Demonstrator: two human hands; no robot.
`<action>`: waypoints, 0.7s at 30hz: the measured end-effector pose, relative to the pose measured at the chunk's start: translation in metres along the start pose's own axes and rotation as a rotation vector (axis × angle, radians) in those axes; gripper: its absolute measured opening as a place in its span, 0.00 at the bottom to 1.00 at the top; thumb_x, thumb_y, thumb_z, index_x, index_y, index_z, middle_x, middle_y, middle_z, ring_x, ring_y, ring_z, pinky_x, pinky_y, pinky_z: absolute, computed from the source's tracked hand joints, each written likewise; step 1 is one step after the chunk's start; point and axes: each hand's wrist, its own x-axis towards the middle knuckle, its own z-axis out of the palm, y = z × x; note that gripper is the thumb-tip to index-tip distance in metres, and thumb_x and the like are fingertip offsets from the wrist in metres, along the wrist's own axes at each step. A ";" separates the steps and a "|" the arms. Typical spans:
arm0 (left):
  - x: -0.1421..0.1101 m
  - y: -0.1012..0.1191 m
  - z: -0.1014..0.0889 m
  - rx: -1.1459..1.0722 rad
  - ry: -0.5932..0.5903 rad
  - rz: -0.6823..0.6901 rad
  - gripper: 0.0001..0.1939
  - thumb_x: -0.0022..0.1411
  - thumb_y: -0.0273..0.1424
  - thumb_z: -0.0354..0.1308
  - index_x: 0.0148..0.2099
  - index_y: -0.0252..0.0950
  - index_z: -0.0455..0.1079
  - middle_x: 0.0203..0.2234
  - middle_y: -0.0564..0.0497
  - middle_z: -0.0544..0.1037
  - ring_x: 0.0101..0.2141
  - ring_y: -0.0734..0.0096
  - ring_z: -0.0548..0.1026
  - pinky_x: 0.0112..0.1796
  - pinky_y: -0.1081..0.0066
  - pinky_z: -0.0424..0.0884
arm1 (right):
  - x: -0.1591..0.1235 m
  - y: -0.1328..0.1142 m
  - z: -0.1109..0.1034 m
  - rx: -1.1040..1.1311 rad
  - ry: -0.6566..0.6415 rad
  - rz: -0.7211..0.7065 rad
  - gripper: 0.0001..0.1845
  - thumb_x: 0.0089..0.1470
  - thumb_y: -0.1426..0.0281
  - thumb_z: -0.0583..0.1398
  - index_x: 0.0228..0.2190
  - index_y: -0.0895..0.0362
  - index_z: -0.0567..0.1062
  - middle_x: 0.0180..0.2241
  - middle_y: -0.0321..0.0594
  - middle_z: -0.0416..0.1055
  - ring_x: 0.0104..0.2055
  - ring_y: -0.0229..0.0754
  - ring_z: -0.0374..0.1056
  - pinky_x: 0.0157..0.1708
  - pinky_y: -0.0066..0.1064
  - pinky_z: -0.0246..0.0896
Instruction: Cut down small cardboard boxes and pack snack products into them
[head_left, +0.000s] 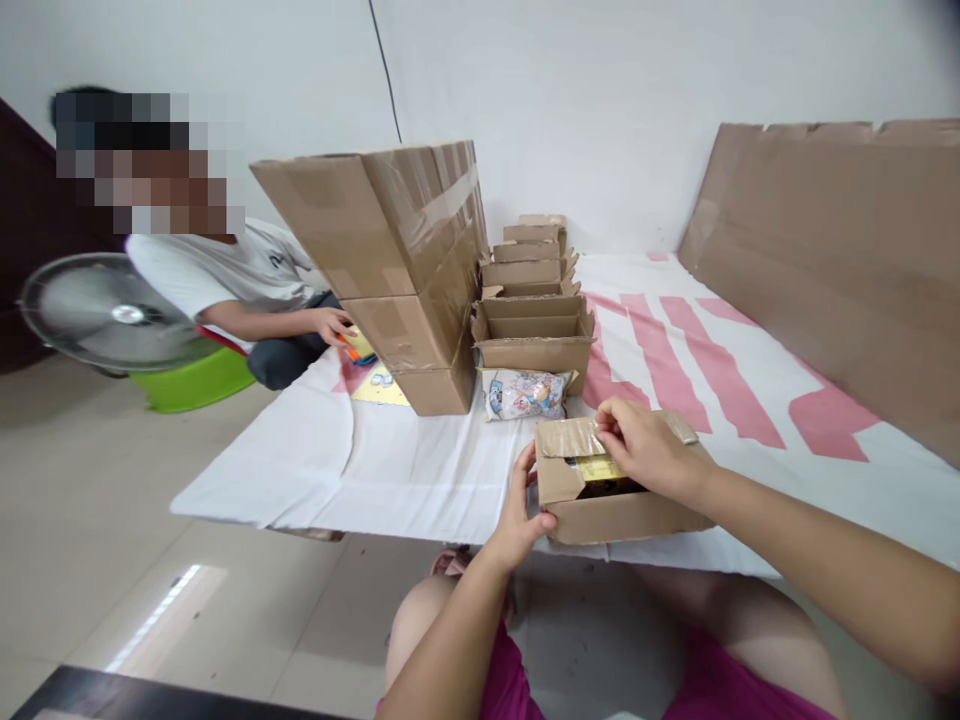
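A small cardboard box [615, 515] sits on a white and pink sheet [420, 470] in front of me, its flaps partly open. Something yellow and dark [600, 472] shows inside. My left hand [519, 515] grips the box's near left corner, fingers curled round the edge. My right hand [651, 448] rests on top, fingers bent and pressing on the back flap [566, 437].
A wrapped packet with cartoon print [525, 393] lies just beyond the box. Behind it runs a row of open small boxes [534, 320]. Stacked big cartons [397, 270] stand at left. Another person [255, 300] crouches there by a fan [112, 312]. Flat cardboard [832, 260] leans on the right wall.
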 end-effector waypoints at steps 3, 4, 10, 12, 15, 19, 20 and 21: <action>0.000 -0.001 0.000 0.014 -0.001 0.014 0.55 0.49 0.62 0.60 0.71 0.43 0.44 0.68 0.40 0.50 0.67 0.42 0.49 0.64 0.49 0.50 | -0.001 0.000 -0.002 0.042 -0.023 -0.048 0.06 0.55 0.77 0.52 0.31 0.53 0.62 0.29 0.39 0.69 0.31 0.42 0.65 0.30 0.33 0.58; 0.000 -0.001 0.000 0.019 -0.001 0.018 0.55 0.49 0.62 0.60 0.71 0.43 0.44 0.69 0.40 0.50 0.67 0.41 0.49 0.64 0.49 0.50 | -0.003 0.000 -0.003 0.067 -0.032 -0.059 0.06 0.55 0.77 0.52 0.31 0.53 0.62 0.29 0.39 0.69 0.31 0.42 0.65 0.30 0.33 0.58; -0.002 -0.002 -0.001 0.033 -0.007 0.016 0.57 0.48 0.61 0.62 0.71 0.41 0.45 0.68 0.38 0.52 0.66 0.39 0.51 0.63 0.48 0.51 | -0.016 -0.002 -0.011 0.185 -0.072 -0.058 0.05 0.58 0.76 0.52 0.32 0.53 0.61 0.30 0.37 0.67 0.32 0.40 0.65 0.32 0.32 0.60; -0.002 -0.001 -0.001 0.027 -0.008 0.013 0.57 0.47 0.61 0.63 0.71 0.41 0.45 0.68 0.39 0.52 0.66 0.40 0.51 0.63 0.48 0.51 | -0.020 -0.002 -0.013 0.205 -0.082 -0.064 0.06 0.58 0.75 0.52 0.32 0.52 0.60 0.30 0.36 0.67 0.32 0.40 0.64 0.32 0.32 0.60; -0.002 -0.001 0.000 0.020 -0.008 0.015 0.57 0.47 0.61 0.62 0.71 0.41 0.45 0.68 0.39 0.52 0.67 0.40 0.51 0.64 0.47 0.50 | -0.025 0.001 -0.014 0.242 -0.100 -0.061 0.06 0.59 0.75 0.52 0.33 0.52 0.60 0.31 0.36 0.65 0.32 0.39 0.64 0.33 0.33 0.60; -0.002 0.000 0.001 0.032 -0.016 0.014 0.58 0.47 0.62 0.62 0.71 0.41 0.45 0.68 0.39 0.51 0.67 0.40 0.50 0.64 0.48 0.48 | -0.031 0.009 -0.015 0.316 -0.100 -0.014 0.05 0.61 0.74 0.52 0.34 0.52 0.60 0.32 0.35 0.65 0.34 0.39 0.64 0.35 0.33 0.61; -0.002 0.000 0.001 0.033 -0.017 0.013 0.58 0.46 0.62 0.62 0.71 0.41 0.45 0.68 0.39 0.51 0.67 0.40 0.50 0.64 0.48 0.48 | -0.032 0.010 -0.015 0.333 -0.098 -0.008 0.05 0.61 0.74 0.53 0.35 0.52 0.60 0.33 0.35 0.65 0.34 0.39 0.63 0.35 0.33 0.61; -0.002 0.000 0.001 0.033 -0.019 0.011 0.58 0.46 0.62 0.62 0.71 0.41 0.44 0.68 0.39 0.51 0.67 0.40 0.50 0.64 0.48 0.48 | -0.034 0.011 -0.016 0.348 -0.094 -0.007 0.05 0.61 0.74 0.53 0.34 0.51 0.60 0.33 0.34 0.64 0.34 0.38 0.63 0.35 0.32 0.60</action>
